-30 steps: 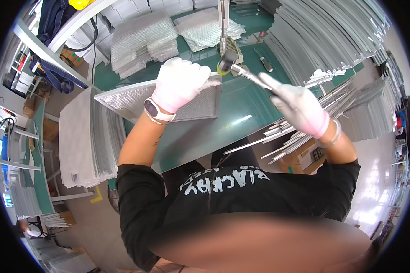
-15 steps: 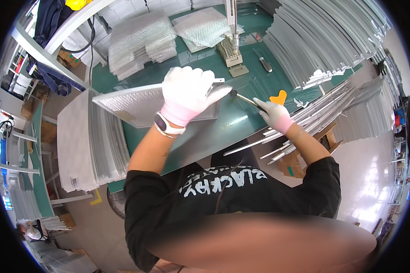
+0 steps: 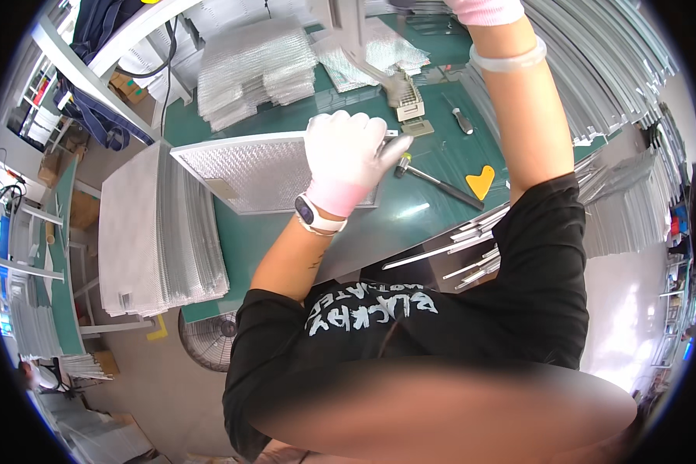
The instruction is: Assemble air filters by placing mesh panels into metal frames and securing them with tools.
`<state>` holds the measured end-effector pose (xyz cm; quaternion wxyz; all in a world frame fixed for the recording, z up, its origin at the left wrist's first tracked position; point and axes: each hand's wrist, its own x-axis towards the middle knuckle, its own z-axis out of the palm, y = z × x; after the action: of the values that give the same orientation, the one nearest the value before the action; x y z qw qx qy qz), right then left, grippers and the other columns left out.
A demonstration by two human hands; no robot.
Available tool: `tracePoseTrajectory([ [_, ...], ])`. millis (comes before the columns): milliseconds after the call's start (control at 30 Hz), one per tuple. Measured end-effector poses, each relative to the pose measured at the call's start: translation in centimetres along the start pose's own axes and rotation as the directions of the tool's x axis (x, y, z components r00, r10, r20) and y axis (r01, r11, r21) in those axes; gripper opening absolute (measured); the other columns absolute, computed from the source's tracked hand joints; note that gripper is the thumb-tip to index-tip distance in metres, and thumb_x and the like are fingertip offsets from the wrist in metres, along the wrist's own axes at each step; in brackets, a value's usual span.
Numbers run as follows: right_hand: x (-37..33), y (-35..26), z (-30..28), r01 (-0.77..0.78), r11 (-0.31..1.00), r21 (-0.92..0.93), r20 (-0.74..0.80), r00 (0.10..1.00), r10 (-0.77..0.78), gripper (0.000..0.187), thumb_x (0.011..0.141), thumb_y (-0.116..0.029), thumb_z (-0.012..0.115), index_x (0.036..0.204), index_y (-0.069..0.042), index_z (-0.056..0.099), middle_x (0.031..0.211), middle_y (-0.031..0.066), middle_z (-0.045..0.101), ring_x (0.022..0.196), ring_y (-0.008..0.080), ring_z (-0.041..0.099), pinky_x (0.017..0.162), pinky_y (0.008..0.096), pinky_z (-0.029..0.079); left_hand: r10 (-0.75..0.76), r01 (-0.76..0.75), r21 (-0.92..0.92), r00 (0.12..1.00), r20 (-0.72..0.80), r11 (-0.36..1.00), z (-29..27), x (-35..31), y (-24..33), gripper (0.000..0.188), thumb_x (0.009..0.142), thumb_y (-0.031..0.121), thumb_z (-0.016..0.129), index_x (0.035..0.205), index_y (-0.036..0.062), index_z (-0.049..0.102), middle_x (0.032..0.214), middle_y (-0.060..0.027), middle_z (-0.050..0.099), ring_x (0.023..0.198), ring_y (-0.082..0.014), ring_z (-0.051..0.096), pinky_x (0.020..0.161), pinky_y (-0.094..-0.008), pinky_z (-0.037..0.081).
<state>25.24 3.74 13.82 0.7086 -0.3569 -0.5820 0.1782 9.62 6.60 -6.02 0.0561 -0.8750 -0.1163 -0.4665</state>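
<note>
My left hand, in a white and pink glove, is closed around the upper edge of a silver-framed mesh panel. The panel stands tilted on the green bench, with a small beige label on its mesh. My right hand reaches far forward at the top edge; only its pink glove cuff shows, its fingers cut off from view. A hammer with a black handle lies on the bench right of the panel. Beside it is a yellow heart-shaped scraper.
A stack of mesh panels stands left. Further mesh sheets lie at the back. A beige metal fixture, a blurred grey arm and a screwdriver are ahead. Metal strips jut out at right.
My right hand has let go of the hammer, which now lies on the bench, and has stretched up and forward. The grey arm has tilted and blurred. My left hand keeps its hold on the panel.
</note>
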Motion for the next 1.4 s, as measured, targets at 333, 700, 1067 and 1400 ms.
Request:
tracePoseTrajectory([
  [333, -2.2, 1.2, 0.9, -0.046, 0.99, 0.132, -0.027, 0.998, 0.049, 0.018, 0.094, -0.021, 0.059, 0.087, -0.005, 0.062, 0.073, 0.0013, 0.059, 0.062, 0.0086, 0.056, 0.052, 0.0192, 0.041, -0.078, 0.067, -0.119, 0.993, -0.094, 0.991, 1.3, -0.2, -0.2, 0.013, 0.064, 0.019, 0.077, 0.065, 0.0153, 0.065, 0.056, -0.0004, 0.057, 0.052, -0.0213, 0.056, 0.052, -0.0361, 0.038],
  [700, -5.3, 2.0, 3.0, -0.211, 0.928, 0.307, 0.313, 0.943, 0.111, 0.025, 0.086, -0.023, 0.066, 0.089, -0.001, 0.055, 0.068, 0.0026, 0.049, 0.059, 0.0114, 0.048, 0.053, 0.0232, 0.038, -0.179, 0.168, -0.213, 0.983, -0.03, 0.962, 1.4, -0.6, 0.7, 0.011, 0.071, 0.021, 0.073, 0.069, 0.0146, 0.064, 0.063, 0.0005, 0.059, 0.056, -0.0225, 0.054, 0.054, -0.0355, 0.041],
  [1067, -5.7, 5.2, 1.9, -0.377, 0.744, 0.552, 0.249, 0.926, 0.285, 0.033, 0.081, -0.013, 0.066, 0.109, -0.001, 0.055, 0.072, 0.0054, 0.056, 0.052, 0.0104, 0.049, 0.044, 0.0204, 0.038, -0.084, 0.03, -0.339, 0.986, -0.143, 0.94, 2.1, -1.1, 0.1, 0.013, 0.071, 0.016, 0.074, 0.071, 0.0105, 0.063, 0.065, -0.0045, 0.054, 0.063, -0.0246, 0.051, 0.058, -0.0367, 0.041],
  [1400, -6.9, 6.0, 1.7, -0.29, 0.716, 0.635, 0.101, 0.95, 0.296, 0.038, 0.078, -0.009, 0.067, 0.112, 0.002, 0.056, 0.072, 0.0018, 0.059, 0.051, 0.0097, 0.053, 0.044, 0.0196, 0.04, -0.181, 0.211, -0.355, 0.977, 0.116, 0.911, 0.4, -0.8, 1.2, 0.016, 0.075, 0.02, 0.074, 0.075, 0.0074, 0.065, 0.066, -0.0076, 0.054, 0.062, -0.0262, 0.053, 0.057, -0.0394, 0.042],
])
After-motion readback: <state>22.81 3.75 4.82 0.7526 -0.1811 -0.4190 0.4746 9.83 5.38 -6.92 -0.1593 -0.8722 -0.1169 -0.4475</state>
